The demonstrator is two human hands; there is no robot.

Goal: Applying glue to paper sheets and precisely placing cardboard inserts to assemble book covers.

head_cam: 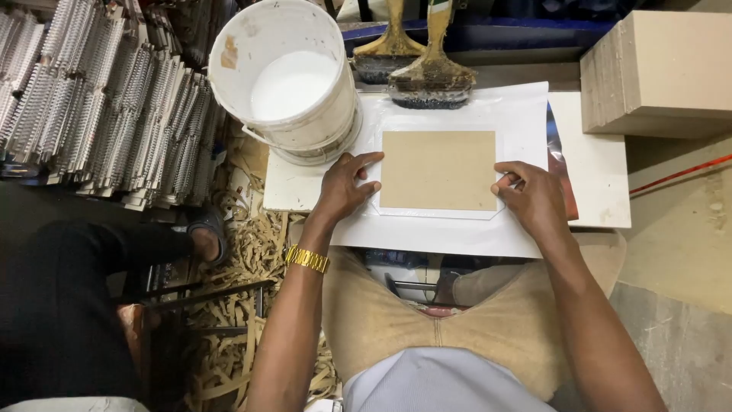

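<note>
A brown cardboard rectangle point(439, 169) lies on a white sheet point(526, 122) with clipped corners, on a white work board point(602, 183). My left hand point(347, 185) rests at the cardboard's left edge, fingers spread and pressing on the card and sheet; a gold watch is on that wrist. My right hand point(531, 197) is at the cardboard's lower right corner, its fingertips pinching the sheet's edge there.
A white bucket of white glue point(286, 76) stands at the board's far left. Two glue-caked brushes point(431, 76) lie behind the sheet. A grey board stack point(656, 72) sits far right. Spiral binding coils point(99, 99) are piled left, paper strips point(244, 305) on the floor.
</note>
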